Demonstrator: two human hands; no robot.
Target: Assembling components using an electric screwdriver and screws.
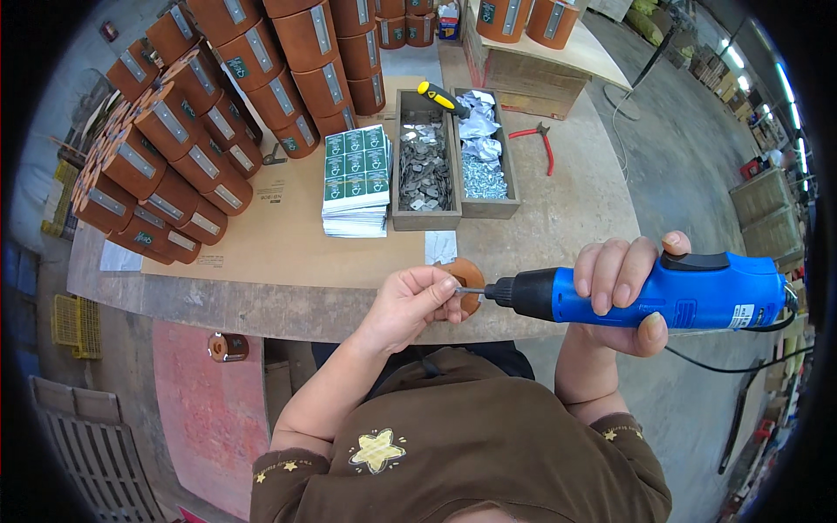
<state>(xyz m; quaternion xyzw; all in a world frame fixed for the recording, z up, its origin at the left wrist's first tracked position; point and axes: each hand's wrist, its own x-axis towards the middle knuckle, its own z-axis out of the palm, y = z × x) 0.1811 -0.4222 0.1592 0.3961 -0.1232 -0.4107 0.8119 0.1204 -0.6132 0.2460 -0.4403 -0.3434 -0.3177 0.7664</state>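
My right hand (623, 283) is wrapped around a blue electric screwdriver (680, 288), held level with its black nose and thin bit pointing left. At the bit's tip, my left hand (418, 301) is closed in a pinch of thumb and fingers; whatever small thing lies between them is too small to make out. Behind the fingertips and the bit, a brown round piece (469, 277) with an opening rests at the table's near edge, partly hidden by my left hand.
Wooden trays hold small metal plates (425, 170) and screws (484, 179); a yellow-black screwdriver (440, 98) lies across them. Left of them is a stack of green-white label sheets (356, 183). Brown cylindrical pots (174, 131) are piled at the left. Red-handled pliers (545, 148) lie right.
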